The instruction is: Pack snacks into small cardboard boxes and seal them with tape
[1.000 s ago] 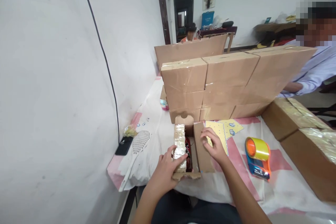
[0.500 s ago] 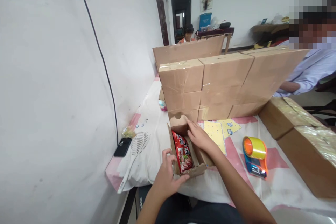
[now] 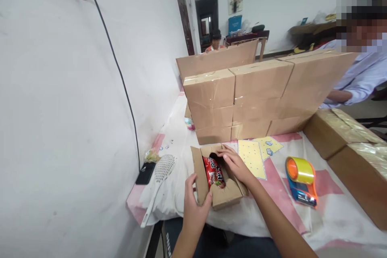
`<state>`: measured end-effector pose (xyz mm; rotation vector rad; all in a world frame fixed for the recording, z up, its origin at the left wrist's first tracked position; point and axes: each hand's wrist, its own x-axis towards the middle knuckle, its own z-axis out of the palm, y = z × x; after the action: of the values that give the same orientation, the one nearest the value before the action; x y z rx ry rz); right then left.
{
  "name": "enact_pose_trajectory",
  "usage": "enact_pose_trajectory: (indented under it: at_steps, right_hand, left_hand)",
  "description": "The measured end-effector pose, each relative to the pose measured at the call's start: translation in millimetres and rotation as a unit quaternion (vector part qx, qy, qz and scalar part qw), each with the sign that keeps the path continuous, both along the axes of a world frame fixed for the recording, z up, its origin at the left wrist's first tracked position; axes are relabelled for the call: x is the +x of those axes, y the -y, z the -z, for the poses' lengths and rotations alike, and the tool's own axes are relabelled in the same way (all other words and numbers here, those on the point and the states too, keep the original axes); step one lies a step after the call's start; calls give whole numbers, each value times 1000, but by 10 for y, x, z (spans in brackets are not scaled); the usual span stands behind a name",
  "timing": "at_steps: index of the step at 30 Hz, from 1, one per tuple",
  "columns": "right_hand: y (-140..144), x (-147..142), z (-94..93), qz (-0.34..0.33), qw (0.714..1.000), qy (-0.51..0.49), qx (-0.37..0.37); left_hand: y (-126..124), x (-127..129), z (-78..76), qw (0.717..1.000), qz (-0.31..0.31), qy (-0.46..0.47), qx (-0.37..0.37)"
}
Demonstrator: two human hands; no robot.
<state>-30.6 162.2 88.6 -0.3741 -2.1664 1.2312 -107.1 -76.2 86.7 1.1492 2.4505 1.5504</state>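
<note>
A small cardboard box (image 3: 228, 200) stands on the table in front of me. Its front and back end flaps are bent inward, and its left side flap stands raised. Between the flaps a red packet with printed lettering (image 3: 213, 170) shows inside. My left hand (image 3: 195, 203) grips the box's near left corner, thumb at the front flap and fingers along the left side. At the far right corner rests my right hand (image 3: 236, 164), its fingers stretched out over the back flap's edge.
Taped cartons (image 3: 256, 105) form a wall behind the box; more cartons (image 3: 347, 165) lie at right. A tape dispenser (image 3: 302, 181) stands right. At left are a white skimmer (image 3: 163, 171) and a black phone (image 3: 145, 173). A person in a light shirt (image 3: 363, 72) sits beyond.
The front and back end flaps have folded inward over the packet, covering part of it. My left hand's thumb has moved up to the front flap. My right hand stays at the far right corner.
</note>
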Motion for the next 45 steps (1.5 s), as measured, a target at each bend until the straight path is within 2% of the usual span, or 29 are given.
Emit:
enact_pose_trajectory:
  at_steps: [2, 4, 6, 9, 10, 12, 14, 17, 19, 21, 25, 28, 32, 34, 37, 41, 43, 45]
  right_hand:
    - [32, 54, 25, 22, 1000, -1, -22]
    - [57, 91, 59, 45, 997, -14, -52]
    - [62, 138, 96, 100, 989, -32, -100]
    - [35, 263, 124, 197, 948, -35, -247]
    - [29, 314, 119, 198, 931, -41, -304]
    - [44, 401, 84, 145, 913, -77, -374]
    - [112, 440, 24, 60, 928, -114, -349]
    - [295, 386, -52, -50, 975, -59, -209]
    - [421, 311, -54, -80, 989, 0, -121]
    - [514, 248, -2, -67, 995, 14, -76]
    - [551, 237, 196, -3, 996, -29, -88]
    - [415, 297, 308, 38, 991, -48, -121]
    - [110, 333, 339, 31, 987, -23, -155]
    - [28, 307, 356, 0, 988, -5, -155]
    - [117, 250, 441, -5, 990, -5, -139]
    - [518, 327, 568, 84, 993, -36, -78]
    - [687, 500, 568, 92, 994, -16, -53]
    - [746, 761, 511, 96, 995, 16, -28]
  left_hand:
    - [-67, 30, -54, 996, 64, -57, -18]
    - [-131, 58, -127, 979, 148, -128, -57]
    - [-171, 74, -200, 959, 200, -174, -102]
    - [-161, 62, -252, 948, 200, -195, -150]
    - [-141, 53, -245, 947, 198, -196, -158]
    - [-88, 38, -198, 947, 195, -195, -164]
    - [-37, 37, -131, 952, 189, -187, -155]
    - [-13, 74, -60, 966, 144, -177, -123]
    - [-49, 118, -49, 965, 124, -197, -119]
    - [-116, 164, -45, 955, 128, -234, -133]
    - [-196, 141, 3, 928, 144, -301, -163]
    - [-75, -97, -14, 896, 194, -353, -186]
    - [266, -560, -230, 843, 320, -362, -234]
    - [409, -686, -354, 840, 340, -341, -251]
    - [470, -611, -440, 867, 298, -306, -258]
    - [309, -188, -337, 924, 149, -269, -227]
    - [229, -19, -248, 933, 94, -271, -217]
    - [212, 32, -171, 925, 99, -294, -220]
